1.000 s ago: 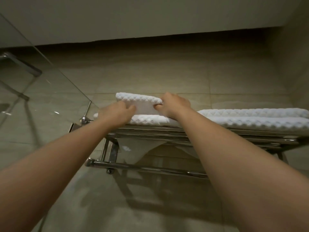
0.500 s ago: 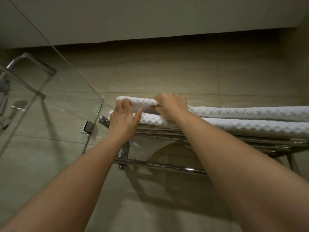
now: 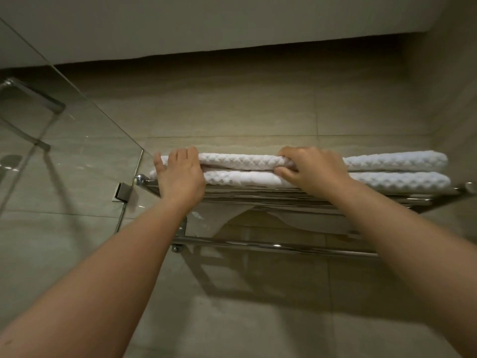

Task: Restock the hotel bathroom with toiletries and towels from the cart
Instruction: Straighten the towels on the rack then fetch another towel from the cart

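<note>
Both towels are plain white, the top towel (image 3: pixel 242 161) and the bottom towel (image 3: pixel 242 179), with the same raised diamond waffle weave all over. The rack (image 3: pixel 258 245) is shiny silver chrome. Wall tiles (image 3: pixel 232 112) are beige-grey with faint wavy streaks, pretty muted. The glass panel (image 3: pixel 64 156) is clear, and the ceiling (image 3: pixel 206 21) is flat off-white.

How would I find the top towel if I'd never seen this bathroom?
Look at the tiled wall beside the glass shower panel, where a shiny metal rack hangs. Two folded white towels lie stacked on it. The top towel is the one the right hand pinches, not the bottom towel touching the bars.
</note>
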`<action>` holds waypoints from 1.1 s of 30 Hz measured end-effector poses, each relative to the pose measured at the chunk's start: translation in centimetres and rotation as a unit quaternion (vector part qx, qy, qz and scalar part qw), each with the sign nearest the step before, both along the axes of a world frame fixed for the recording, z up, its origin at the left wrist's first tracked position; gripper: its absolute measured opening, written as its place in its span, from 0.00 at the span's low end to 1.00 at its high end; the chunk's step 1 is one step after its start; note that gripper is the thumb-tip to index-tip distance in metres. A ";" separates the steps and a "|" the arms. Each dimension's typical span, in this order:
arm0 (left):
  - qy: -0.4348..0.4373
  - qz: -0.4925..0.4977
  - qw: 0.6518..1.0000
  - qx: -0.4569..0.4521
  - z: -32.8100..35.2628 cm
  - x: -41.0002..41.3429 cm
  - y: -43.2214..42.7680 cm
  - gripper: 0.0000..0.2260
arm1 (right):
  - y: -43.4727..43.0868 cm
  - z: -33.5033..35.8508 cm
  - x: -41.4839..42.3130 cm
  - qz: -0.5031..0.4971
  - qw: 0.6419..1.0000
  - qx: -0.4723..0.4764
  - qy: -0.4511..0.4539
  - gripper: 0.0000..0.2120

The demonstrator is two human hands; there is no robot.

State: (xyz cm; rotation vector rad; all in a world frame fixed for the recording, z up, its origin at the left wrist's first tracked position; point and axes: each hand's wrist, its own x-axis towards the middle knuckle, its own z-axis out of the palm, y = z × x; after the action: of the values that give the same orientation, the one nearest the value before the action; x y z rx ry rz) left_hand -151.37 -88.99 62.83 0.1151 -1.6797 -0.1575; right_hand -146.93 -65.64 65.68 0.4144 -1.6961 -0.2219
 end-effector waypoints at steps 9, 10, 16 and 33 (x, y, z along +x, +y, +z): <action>0.050 -0.118 0.976 -0.176 -1.4 1.4 7.7 0.26 | 7.0 -0.6 1.6 -0.088 0.993 -0.066 0.028 0.10; 0.045 -0.121 0.972 -0.196 -1.5 1.5 9.0 0.26 | 7.6 -0.9 1.6 -0.081 0.994 -0.068 0.040 0.10; 0.055 -0.077 0.974 -0.204 -1.4 0.8 12.2 0.23 | 9.4 -2.5 0.2 -0.023 0.982 -0.015 0.186 0.08; 0.086 -0.067 0.988 -0.108 -2.5 -1.2 14.5 0.19 | 11.0 -3.6 -3.2 -0.008 0.979 -0.037 0.200 0.16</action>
State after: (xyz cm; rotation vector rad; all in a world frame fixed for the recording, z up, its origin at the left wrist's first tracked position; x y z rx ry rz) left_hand -152.53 -74.45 60.32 -0.1706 -1.5218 -0.0823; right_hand -150.12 -54.61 62.03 0.2774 -1.3071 -0.2363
